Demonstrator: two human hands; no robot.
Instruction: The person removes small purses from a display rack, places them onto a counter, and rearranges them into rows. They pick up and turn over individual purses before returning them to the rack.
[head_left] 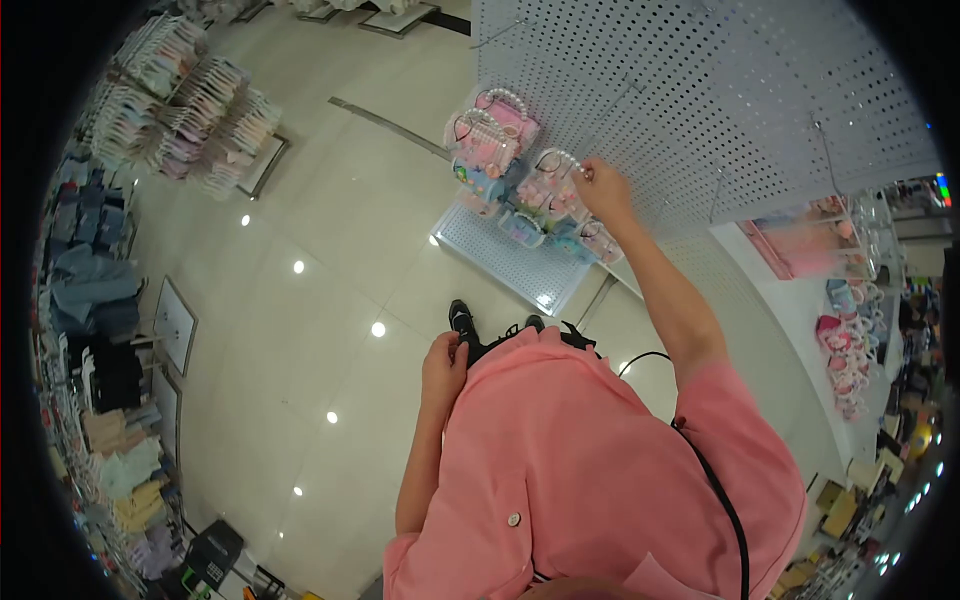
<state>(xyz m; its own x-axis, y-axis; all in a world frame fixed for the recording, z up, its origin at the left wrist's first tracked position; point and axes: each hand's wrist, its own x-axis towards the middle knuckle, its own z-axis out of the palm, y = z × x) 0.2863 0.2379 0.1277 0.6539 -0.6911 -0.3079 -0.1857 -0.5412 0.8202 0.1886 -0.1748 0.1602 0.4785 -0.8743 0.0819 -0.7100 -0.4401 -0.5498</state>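
Small pink and clear bags (550, 190) with pearl-bead handles hang on hooks of a white perforated board. At the top of one of them is my right hand (605, 190), its fingers pinched together by the beaded handle; what exactly lies between the fingertips is too small to tell. More pink and blue bags (490, 145) hang just to the left. Down by my waist, near my dark trousers, my left hand (445, 362) hangs with its fingers curled, and nothing can be made out in it.
The perforated board (690, 90) with bare metal hooks rises at the upper right, above a white perforated base shelf (510, 260). Clothes racks (180, 110) stand at the left. A low framed panel (176, 325) is on the left floor. Further bags (848, 350) hang at the far right.
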